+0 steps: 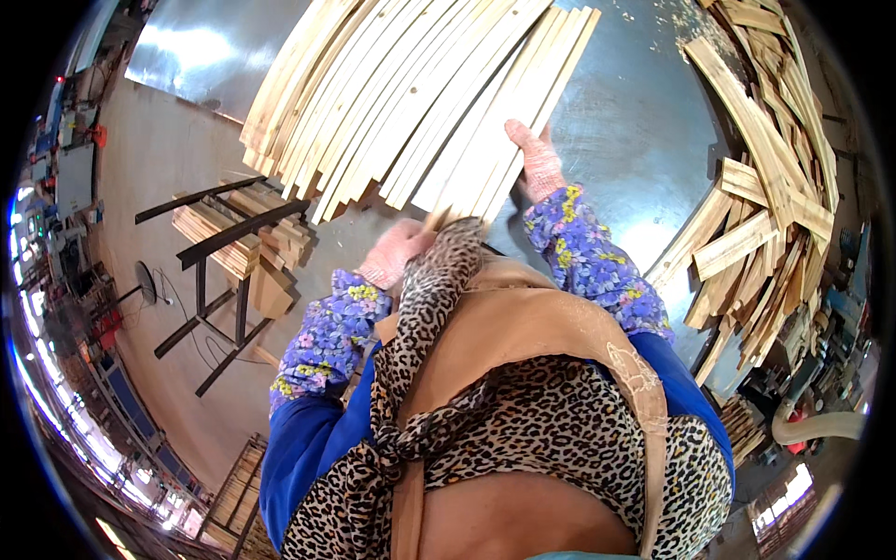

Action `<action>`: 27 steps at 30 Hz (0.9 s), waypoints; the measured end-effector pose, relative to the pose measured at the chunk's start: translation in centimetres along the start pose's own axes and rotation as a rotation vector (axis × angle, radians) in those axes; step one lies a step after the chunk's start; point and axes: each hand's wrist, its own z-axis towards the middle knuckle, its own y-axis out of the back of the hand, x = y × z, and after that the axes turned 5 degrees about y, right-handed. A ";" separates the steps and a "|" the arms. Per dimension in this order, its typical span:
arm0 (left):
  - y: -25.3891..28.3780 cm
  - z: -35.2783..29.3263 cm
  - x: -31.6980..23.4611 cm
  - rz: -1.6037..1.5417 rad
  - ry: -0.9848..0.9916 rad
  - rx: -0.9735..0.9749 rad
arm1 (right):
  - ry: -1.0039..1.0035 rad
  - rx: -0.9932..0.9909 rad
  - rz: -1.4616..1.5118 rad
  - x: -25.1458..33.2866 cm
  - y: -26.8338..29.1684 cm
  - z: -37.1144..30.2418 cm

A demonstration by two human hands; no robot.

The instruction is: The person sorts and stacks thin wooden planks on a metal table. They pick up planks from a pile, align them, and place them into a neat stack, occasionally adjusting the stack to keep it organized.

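Note:
Long pale wooden strips lie side by side in a wide row on a shiny metal table. Along the row's right edge, my right hand, in a pinkish knit glove, grips a small group of strips. Its thumb rests over their top, and the other fingers are mostly hidden beside them. My left hand, gloved alike, is at the near ends of the same group. A hanging leopard-print scarf covers its fingertips, so its hold cannot be made out. Flowered purple sleeves cover both forearms.
A large heap of loose wooden offcuts covers the table's right side. Left of me stands a dark metal frame with stacked wood pieces. Sawdust lies at the far right of the table. More wood is stacked at lower left.

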 end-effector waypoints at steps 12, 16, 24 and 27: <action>0.9 -5.4 -6.3 0.116 -0.094 -0.237 | 0.067 0.211 0.395 2.7 4.1 -1.6; -3.3 0.6 -8.0 -0.713 -0.141 0.516 | 0.137 0.238 0.322 6.7 6.0 -1.3; -6.0 12.0 -11.9 -1.055 -0.263 0.983 | 0.210 0.074 0.233 7.8 11.5 -0.6; -7.1 12.7 -16.6 -0.243 -0.251 0.043 | 0.290 -0.167 -0.007 8.5 12.7 -1.2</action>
